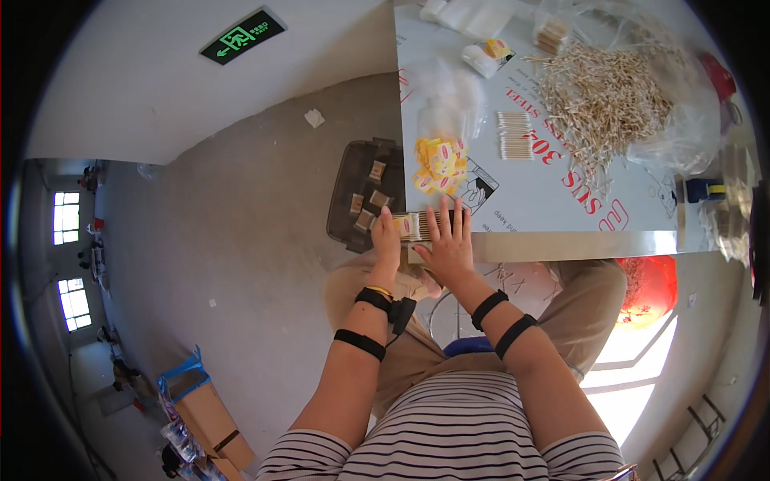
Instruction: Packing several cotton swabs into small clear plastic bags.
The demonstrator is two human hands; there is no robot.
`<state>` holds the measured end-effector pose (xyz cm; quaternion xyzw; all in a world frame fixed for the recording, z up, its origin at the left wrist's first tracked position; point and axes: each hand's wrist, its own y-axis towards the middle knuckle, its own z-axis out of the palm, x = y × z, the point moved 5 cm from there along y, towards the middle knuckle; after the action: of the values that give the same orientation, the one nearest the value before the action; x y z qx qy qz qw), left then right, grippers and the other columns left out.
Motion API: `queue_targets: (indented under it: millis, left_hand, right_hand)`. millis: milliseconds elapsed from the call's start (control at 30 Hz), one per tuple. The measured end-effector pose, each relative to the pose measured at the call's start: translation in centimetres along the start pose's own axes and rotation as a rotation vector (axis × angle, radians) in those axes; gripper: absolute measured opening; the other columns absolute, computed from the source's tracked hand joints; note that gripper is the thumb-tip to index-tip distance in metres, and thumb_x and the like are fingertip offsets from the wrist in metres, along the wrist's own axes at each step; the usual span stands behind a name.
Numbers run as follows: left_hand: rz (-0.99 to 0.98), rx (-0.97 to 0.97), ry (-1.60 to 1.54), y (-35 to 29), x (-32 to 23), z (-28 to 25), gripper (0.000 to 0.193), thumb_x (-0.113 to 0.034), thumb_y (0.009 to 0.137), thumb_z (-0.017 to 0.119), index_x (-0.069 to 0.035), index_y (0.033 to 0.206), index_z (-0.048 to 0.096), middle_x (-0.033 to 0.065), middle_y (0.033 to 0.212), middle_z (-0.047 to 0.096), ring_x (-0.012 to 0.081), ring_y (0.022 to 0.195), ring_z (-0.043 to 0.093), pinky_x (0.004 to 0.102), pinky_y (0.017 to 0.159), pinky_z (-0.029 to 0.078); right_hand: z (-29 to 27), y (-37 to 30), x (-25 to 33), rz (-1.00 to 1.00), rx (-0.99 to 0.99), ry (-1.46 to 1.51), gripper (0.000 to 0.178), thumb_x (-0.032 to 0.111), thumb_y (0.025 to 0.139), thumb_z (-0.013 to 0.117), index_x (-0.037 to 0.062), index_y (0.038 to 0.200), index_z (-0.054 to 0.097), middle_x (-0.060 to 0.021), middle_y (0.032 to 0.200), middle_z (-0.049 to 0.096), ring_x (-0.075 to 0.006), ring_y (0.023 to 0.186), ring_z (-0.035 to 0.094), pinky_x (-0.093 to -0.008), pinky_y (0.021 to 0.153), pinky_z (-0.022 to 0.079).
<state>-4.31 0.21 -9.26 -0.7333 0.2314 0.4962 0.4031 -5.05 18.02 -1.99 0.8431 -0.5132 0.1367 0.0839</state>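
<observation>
At the table's near left corner, a small pack of cotton swabs (pixel 413 227) with a yellow and white label lies between my hands. My left hand (pixel 386 242) is closed on its left end, thumb and fingers at the label. My right hand (pixel 449 250) lies over the pack's right part, fingers stretched out and apart across the swabs. Just beyond is a heap of yellow label cards (pixel 439 164). A flat row of loose cotton swabs (pixel 515 136) lies farther right, beside a large pile of cotton swabs (pixel 605 104).
Left of the table, a dark bin (pixel 341 192) holds several swab packs. Clear plastic bags (pixel 455 92) lie behind the label cards. A clear sack (pixel 682 132) edges the swab pile. Below the table at right is a red bag (pixel 648 293); cardboard boxes (pixel 210 413) stand lower left.
</observation>
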Motion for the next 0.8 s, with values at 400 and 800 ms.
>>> queue_targets:
  millis: [400,800]
  left_hand:
    - [-0.139,0.125,-0.08,-1.0,-2.7,-1.7,0.058,-0.056,0.11,0.045,-0.006,0.089,0.065,-0.0001,0.074,0.064,0.0085,0.059,0.055,0.0268,0.053,0.043]
    - [0.078,0.195,0.076,0.5,-0.3,-1.3,0.057,-0.049,0.112,0.046,0.0,0.087,0.06,0.0011,0.077,0.059,0.0104,0.073,0.053,0.0312,0.068,0.046]
  right_hand:
    - [-0.9,-0.9,-3.1,-0.048,0.03,-0.015,0.092,0.059,0.1,0.054,-0.0027,0.162,0.026,-0.0161,0.173,0.021,-0.0276,0.161,0.015,-0.0488,0.131,0.011]
    - [-0.1,-0.4,-0.8,0.067,0.063,-0.043,0.099,0.058,0.096,0.059,-0.0065,0.162,0.024,-0.021,0.173,0.018,-0.0364,0.162,0.011,-0.0572,0.129,0.008]
